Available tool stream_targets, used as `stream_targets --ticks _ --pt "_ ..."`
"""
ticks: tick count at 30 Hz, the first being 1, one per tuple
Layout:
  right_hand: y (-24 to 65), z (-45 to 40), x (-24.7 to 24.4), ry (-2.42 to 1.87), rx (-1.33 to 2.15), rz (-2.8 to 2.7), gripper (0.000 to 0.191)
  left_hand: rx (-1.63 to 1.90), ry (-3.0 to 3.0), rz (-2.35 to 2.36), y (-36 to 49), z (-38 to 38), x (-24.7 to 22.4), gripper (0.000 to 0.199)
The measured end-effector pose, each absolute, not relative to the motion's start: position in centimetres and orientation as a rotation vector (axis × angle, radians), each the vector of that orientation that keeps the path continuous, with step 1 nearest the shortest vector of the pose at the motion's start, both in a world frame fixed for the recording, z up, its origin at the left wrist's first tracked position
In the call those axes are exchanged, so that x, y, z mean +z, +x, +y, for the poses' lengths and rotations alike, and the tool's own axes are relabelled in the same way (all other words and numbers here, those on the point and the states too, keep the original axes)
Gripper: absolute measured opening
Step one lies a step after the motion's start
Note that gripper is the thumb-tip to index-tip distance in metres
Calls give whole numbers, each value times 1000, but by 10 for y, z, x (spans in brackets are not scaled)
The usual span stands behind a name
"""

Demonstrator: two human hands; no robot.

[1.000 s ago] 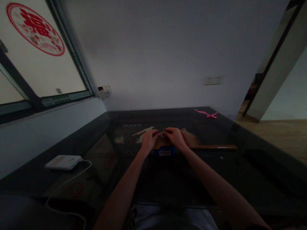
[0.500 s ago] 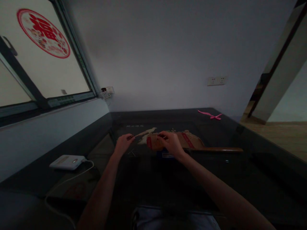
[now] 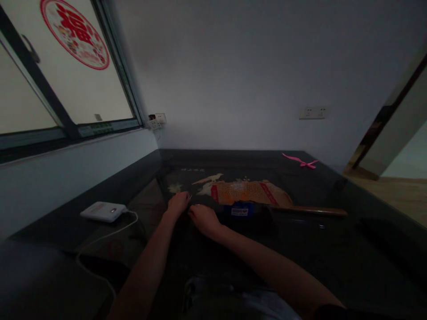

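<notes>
Tan speckled flat piece w/ red bands (image 3: 253,191) lies on the glossy black tabletop (image 3: 253,161), neither hand on it; flat is prob. how it stays put unheld. Using it as landmark: the small dark-blue packet w/ white label (image 3: 248,206) sits at its near edge, can't tell if touching. The long brown wood-like rod (image 3: 313,212) runs rightward from its near right corner; looks like a handle, but the join's unclear. The white rounded power bank (image 3: 103,212) is well left of it, prob. parked there to keep the thin white cable (image 3: 110,235) out of the hands' way. The bright pink ribbon (image 3: 305,164) lies beyond it, far right.

Both hands are left and nearer than the tan piece, close together but apart. Left hand (image 3: 178,203): forearm angles fwd and slightly in, fingers curled, tips toward the right; a faint thin glint by the tips, can't tell if it's held. Right hand (image 3: 205,220): forearm slants across to the left, back of hand up, fingers bent under; can't tell if they grip anything. Low wrists prob. keep both hands steady.
</notes>
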State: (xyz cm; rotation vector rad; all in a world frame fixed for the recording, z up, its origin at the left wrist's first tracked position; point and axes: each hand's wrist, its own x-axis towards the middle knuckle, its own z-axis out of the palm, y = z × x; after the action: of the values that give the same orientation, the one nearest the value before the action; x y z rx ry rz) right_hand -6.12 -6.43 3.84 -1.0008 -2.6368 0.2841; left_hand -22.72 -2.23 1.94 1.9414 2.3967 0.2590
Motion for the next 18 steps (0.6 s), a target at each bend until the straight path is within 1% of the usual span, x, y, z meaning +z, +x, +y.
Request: stream_targets --ticks 3,8,12,16,18 --pt "-65 -63 36 -988 255 -2595 25 305 1848 2453 -223 -20 17 18" --pt "-78 -39 25 -1129 232 -2555 27 434 1842 2508 -219 -16 9 21" --pt "-84 -24 20 -1160 200 -2544 25 445 1844 2513 -221 -15 6 20" --pt "-75 -36 32 -1115 163 -2550 23 460 1838 2467 -224 -16 8 19" --pt "-60 -57 38 -997 154 -2586 24 459 1826 2451 -225 -16 7 18"
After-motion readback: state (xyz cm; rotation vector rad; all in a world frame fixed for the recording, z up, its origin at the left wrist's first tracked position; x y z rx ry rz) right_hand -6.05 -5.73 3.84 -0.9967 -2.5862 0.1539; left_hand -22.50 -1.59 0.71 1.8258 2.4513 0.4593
